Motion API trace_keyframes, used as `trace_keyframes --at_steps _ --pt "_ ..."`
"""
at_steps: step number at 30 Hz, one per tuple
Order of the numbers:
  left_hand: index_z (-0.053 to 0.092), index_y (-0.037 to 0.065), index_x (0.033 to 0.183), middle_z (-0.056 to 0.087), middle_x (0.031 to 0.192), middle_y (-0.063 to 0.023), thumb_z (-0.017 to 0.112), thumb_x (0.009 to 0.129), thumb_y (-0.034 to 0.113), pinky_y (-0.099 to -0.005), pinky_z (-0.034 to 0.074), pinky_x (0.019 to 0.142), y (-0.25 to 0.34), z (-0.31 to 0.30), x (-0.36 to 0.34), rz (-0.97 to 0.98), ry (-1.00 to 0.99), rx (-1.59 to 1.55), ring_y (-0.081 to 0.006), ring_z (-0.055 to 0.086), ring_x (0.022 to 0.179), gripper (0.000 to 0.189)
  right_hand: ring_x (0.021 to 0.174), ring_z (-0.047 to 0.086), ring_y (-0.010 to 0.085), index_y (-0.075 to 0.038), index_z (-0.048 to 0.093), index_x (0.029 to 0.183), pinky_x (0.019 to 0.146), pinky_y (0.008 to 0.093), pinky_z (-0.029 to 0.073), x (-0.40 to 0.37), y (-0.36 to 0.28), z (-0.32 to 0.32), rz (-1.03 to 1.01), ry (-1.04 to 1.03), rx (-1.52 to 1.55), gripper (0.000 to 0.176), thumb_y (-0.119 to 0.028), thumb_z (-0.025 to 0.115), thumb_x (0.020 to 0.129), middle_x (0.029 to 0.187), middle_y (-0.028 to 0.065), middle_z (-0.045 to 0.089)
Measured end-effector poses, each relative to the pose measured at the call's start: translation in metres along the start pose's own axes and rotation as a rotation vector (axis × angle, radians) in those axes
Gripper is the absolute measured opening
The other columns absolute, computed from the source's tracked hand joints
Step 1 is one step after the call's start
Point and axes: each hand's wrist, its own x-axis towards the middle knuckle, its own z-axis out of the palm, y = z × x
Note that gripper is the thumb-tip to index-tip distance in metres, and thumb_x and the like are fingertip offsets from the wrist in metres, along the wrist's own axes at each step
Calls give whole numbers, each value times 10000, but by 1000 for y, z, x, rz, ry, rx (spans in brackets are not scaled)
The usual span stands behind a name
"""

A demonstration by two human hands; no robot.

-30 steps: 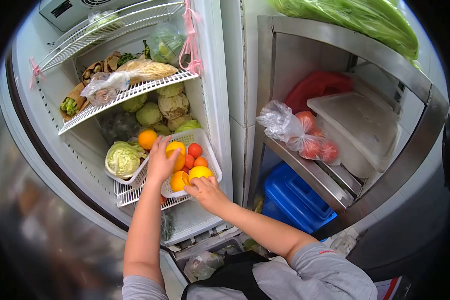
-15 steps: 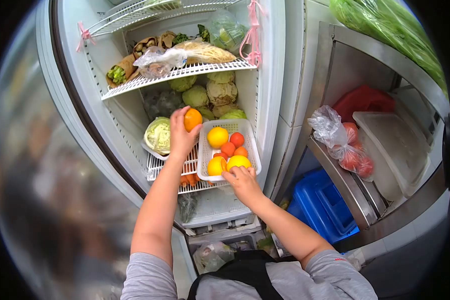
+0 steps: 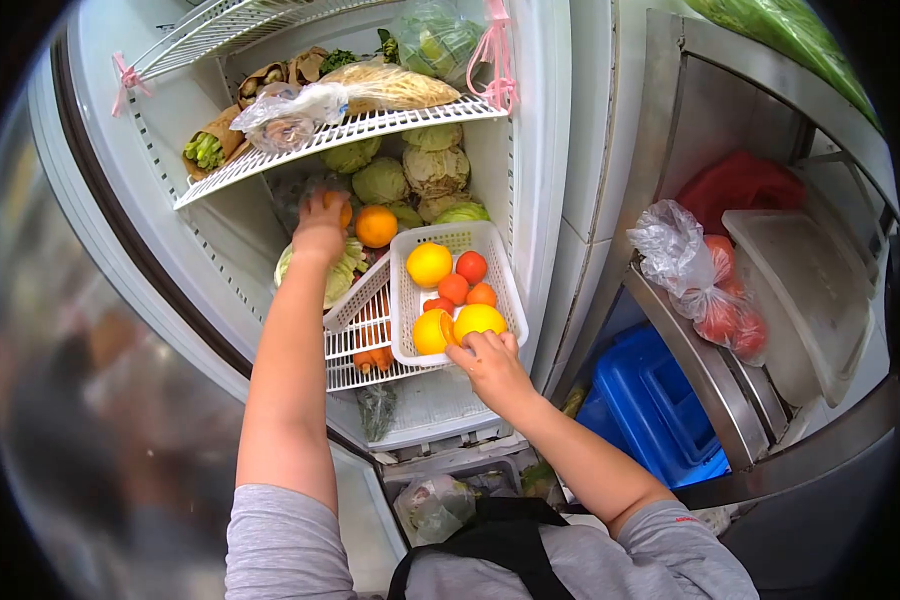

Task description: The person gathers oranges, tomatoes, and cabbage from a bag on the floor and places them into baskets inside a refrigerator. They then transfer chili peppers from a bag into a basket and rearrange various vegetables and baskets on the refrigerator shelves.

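Observation:
My left hand [image 3: 320, 232] reaches deep into the fridge, its fingers curled over an orange [image 3: 344, 212] that shows only in part. Just right of it rests another orange [image 3: 376, 227]. Below that hand lies a pale green leafy head [image 3: 346, 272], beside the slanted wall of a second white basket [image 3: 358, 296]. My right hand [image 3: 494, 368] grips the front rim of a white plastic basket [image 3: 402, 330]; its fingertips are close to the yellow fruit. Inside are yellow round fruits [image 3: 429, 265] and several tomatoes [image 3: 472, 266].
Wire shelf [image 3: 340, 375] under the baskets, with carrots [image 3: 373, 359] below. Cabbages [image 3: 380, 182] are stacked behind. An upper shelf [image 3: 370, 130] holds bagged vegetables. To the right, a metal rack [image 3: 705, 390] bears bagged tomatoes [image 3: 718, 318]; a blue bin [image 3: 655, 395] stands beneath.
My left hand has moved left and farther back, off the orange that now sits uncovered. The second basket's wall has come into view. My right hand stays at the front basket's rim.

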Motion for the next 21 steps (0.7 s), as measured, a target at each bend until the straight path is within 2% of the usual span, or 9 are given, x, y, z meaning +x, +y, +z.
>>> trace_keyframes --at_steps 2,6,8,11,14,17,21 --pt "389 317 1417 232 1549 -120 630 880 193 -455 351 1106 7 7 4 27 -222 246 -401 277 1400 602 906 543 216 -181 615 1065 794 388 340 1 2 1 -1 -1 5 279 -111 544 804 926 40 535" --pt "320 339 1468 199 1570 -125 622 901 274 -463 283 1143 0 37 30 -109 -236 166 -407 260 1410 646 908 541 218 -174 619 1075 797 388 343 3 -1 0 -4 7 34 290 -110 544 803 938 43 541" --pt "305 324 1480 138 1599 -87 641 870 266 -510 249 1146 -14 48 37 -165 -280 42 -419 243 1416 699 909 541 219 -171 620 1082 797 388 344 3 0 -1 4 4 46 294 -110 544 805 942 45 542" --pt "278 315 1496 148 1596 -112 639 856 282 -501 280 1133 -6 30 40 -225 -379 83 -435 270 1401 735 912 539 221 -165 621 1092 797 389 345 1 0 -1 -14 21 50 300 -109 546 807 946 50 541" --pt "292 306 1496 213 1569 -155 630 845 363 -504 279 1132 16 18 27 -207 -450 266 -425 275 1402 736 909 538 223 -163 622 1093 794 386 344 3 1 2 -15 42 46 300 -110 550 806 948 53 539" --pt "238 359 1506 198 1582 -134 657 801 311 -488 227 1159 19 21 19 -133 -421 323 -430 224 1426 821 902 536 224 -166 623 1086 792 386 344 4 0 1 -16 19 38 296 -113 555 803 944 50 537" --pt "215 385 1508 176 1592 -114 642 814 308 -534 180 1164 5 28 33 -153 -440 96 -424 176 1443 819 895 535 224 -169 617 1081 792 390 344 3 -2 -1 -1 6 44 287 -122 556 805 928 51 538"
